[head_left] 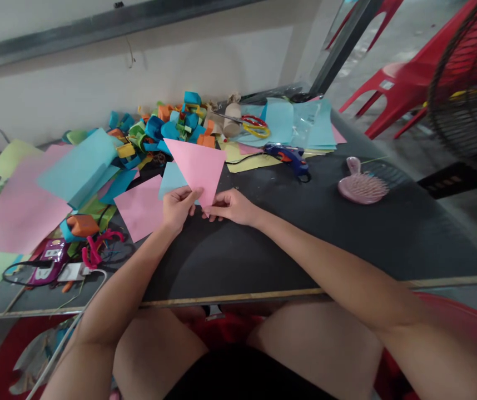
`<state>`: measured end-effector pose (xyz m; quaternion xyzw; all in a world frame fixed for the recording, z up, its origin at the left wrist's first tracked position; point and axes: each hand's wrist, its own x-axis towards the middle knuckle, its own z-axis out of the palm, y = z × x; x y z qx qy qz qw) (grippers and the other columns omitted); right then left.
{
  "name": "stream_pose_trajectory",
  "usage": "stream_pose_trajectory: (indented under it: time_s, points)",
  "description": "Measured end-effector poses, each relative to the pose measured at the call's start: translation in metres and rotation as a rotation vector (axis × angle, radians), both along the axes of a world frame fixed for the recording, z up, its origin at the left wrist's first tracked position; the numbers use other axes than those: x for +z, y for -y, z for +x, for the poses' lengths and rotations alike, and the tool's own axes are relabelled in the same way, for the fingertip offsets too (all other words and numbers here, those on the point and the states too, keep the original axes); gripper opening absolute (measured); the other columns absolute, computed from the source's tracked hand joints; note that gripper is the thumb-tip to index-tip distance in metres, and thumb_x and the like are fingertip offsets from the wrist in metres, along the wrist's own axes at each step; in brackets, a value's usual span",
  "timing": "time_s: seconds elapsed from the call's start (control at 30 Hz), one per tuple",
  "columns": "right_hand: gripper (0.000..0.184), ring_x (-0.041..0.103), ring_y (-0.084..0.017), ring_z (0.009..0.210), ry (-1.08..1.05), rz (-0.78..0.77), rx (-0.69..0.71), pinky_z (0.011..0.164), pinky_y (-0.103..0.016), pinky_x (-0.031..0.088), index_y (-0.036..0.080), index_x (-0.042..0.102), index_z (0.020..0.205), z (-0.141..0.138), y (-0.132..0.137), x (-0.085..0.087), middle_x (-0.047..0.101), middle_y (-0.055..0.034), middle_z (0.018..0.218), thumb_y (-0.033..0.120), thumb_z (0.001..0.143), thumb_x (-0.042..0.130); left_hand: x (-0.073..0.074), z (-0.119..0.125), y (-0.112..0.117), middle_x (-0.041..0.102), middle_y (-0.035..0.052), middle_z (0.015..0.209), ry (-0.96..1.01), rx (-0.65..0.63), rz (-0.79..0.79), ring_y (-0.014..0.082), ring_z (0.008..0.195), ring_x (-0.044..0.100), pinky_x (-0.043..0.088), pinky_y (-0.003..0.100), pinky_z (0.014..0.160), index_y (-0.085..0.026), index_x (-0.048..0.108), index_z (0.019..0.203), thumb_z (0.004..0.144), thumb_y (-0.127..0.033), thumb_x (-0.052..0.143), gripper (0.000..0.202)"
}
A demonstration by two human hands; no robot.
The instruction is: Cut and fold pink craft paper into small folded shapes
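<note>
A pink sheet of paper (199,164), shaped like a triangle with its point downward, is held up over the dark table. My left hand (179,208) pinches its left edge, thumb on top. Near the lower tip, my right hand (232,206) grips the same paper between thumb and fingers. Behind it a light blue sheet (172,180) is partly hidden. Another pink sheet (140,208) lies flat just left of my left hand.
Folded paper pieces (155,128) are heaped along the wall. Scissors (255,125) and a blue glue gun (291,158) lie behind my right hand. A pink hairbrush (362,186) rests at right. A purple power strip (50,258) with cables sits at left. A fan (472,83) stands beyond the table.
</note>
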<state>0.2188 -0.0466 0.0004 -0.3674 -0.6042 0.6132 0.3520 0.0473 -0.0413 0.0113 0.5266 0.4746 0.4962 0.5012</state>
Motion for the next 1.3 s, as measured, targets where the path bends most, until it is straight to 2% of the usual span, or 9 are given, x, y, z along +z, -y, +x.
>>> stream_pose_trajectory:
  time_s: [0.07, 0.13, 0.27, 0.37, 0.47, 0.67, 0.87, 1.2, 1.3]
  points:
    - [0.045, 0.070, -0.015, 0.063, -0.070, -0.061, -0.029, 0.048, -0.021, 0.051, 0.015, 0.073, 0.086, 0.002, -0.002, 0.001, 0.075, -0.0069, 0.080, 0.054, 0.064, 0.078, 0.000, -0.002, -0.001, 0.061, -0.0006, 0.058, 0.005, 0.015, 0.020, 0.0008, 0.035, 0.032, 0.021, 0.020, 0.034, -0.014, 0.069, 0.071, 0.065, -0.052, 0.079, 0.040]
    - [0.050, 0.068, -0.014, 0.061, -0.157, -0.074, -0.186, 0.047, -0.022, 0.051, 0.017, 0.071, 0.087, 0.004, -0.005, 0.002, 0.073, -0.0041, 0.075, 0.058, 0.060, 0.079, 0.000, -0.003, -0.001, 0.061, -0.0005, 0.058, -0.007, -0.026, -0.006, 0.0005, 0.035, 0.031, 0.020, 0.020, 0.034, -0.014, 0.071, 0.074, 0.063, -0.051, 0.080, 0.040]
    - [0.044, 0.057, -0.010, 0.046, -0.163, 0.064, -0.478, 0.044, -0.022, 0.045, 0.018, 0.066, 0.066, 0.010, -0.009, 0.003, 0.063, 0.0002, 0.053, 0.060, 0.063, 0.077, 0.001, -0.005, 0.001, 0.051, -0.0039, 0.046, -0.124, -0.099, -0.014, 0.0024, 0.032, 0.033, 0.019, 0.020, 0.033, -0.015, 0.068, 0.070, 0.068, -0.051, 0.077, 0.037]
    - [0.044, 0.048, -0.007, 0.039, -0.045, 0.168, -0.412, 0.040, -0.022, 0.037, 0.017, 0.063, 0.060, 0.014, -0.008, 0.004, 0.061, -0.0002, 0.048, 0.059, 0.068, 0.074, 0.005, -0.006, 0.002, 0.038, -0.0064, 0.037, -0.191, -0.017, 0.063, 0.0038, 0.029, 0.033, 0.018, 0.020, 0.033, -0.017, 0.056, 0.056, 0.078, -0.055, 0.067, 0.045]
    - [0.043, 0.050, -0.008, 0.040, -0.020, 0.206, -0.359, 0.041, -0.022, 0.037, 0.017, 0.067, 0.067, 0.014, -0.004, 0.005, 0.063, -0.0005, 0.052, 0.059, 0.071, 0.072, 0.008, -0.008, 0.000, 0.037, -0.0073, 0.037, -0.171, 0.060, 0.106, 0.0040, 0.029, 0.033, 0.018, 0.020, 0.033, -0.018, 0.053, 0.058, 0.078, -0.056, 0.067, 0.045]
    - [0.040, 0.058, -0.012, 0.046, -0.038, 0.268, -0.504, 0.045, -0.023, 0.044, 0.019, 0.069, 0.072, 0.013, -0.003, 0.007, 0.060, 0.0008, 0.050, 0.059, 0.074, 0.068, 0.007, -0.010, -0.003, 0.041, -0.0066, 0.039, -0.095, 0.087, 0.081, 0.0037, 0.031, 0.034, 0.020, 0.020, 0.034, -0.017, 0.062, 0.063, 0.072, -0.052, 0.074, 0.038]
    - [0.035, 0.056, -0.012, 0.045, -0.032, 0.315, -0.514, 0.045, -0.024, 0.040, 0.020, 0.068, 0.069, 0.015, -0.006, 0.004, 0.060, 0.0011, 0.050, 0.055, 0.075, 0.070, 0.007, -0.011, -0.002, 0.040, -0.0065, 0.038, -0.012, 0.103, 0.049, 0.0033, 0.029, 0.034, 0.019, 0.020, 0.032, -0.017, 0.057, 0.054, 0.067, -0.054, 0.077, 0.044]
    - [0.035, 0.055, -0.012, 0.045, -0.063, 0.275, -0.506, 0.046, -0.026, 0.040, 0.018, 0.066, 0.068, 0.013, -0.003, 0.007, 0.060, 0.0002, 0.050, 0.052, 0.077, 0.069, 0.009, -0.018, -0.008, 0.049, -0.0039, 0.039, 0.079, 0.073, -0.024, 0.0059, 0.031, 0.045, 0.028, 0.018, 0.033, -0.015, 0.062, 0.059, 0.064, -0.051, 0.079, 0.040]
    - [0.041, 0.057, -0.013, 0.047, -0.173, 0.197, -0.485, 0.045, -0.026, 0.042, 0.019, 0.066, 0.080, 0.013, -0.004, 0.008, 0.062, 0.0001, 0.056, 0.060, 0.074, 0.070, 0.006, -0.018, -0.008, 0.048, -0.0047, 0.037, 0.064, 0.093, -0.048, 0.0054, 0.030, 0.043, 0.023, 0.017, 0.032, -0.015, 0.064, 0.064, 0.065, -0.051, 0.078, 0.039]
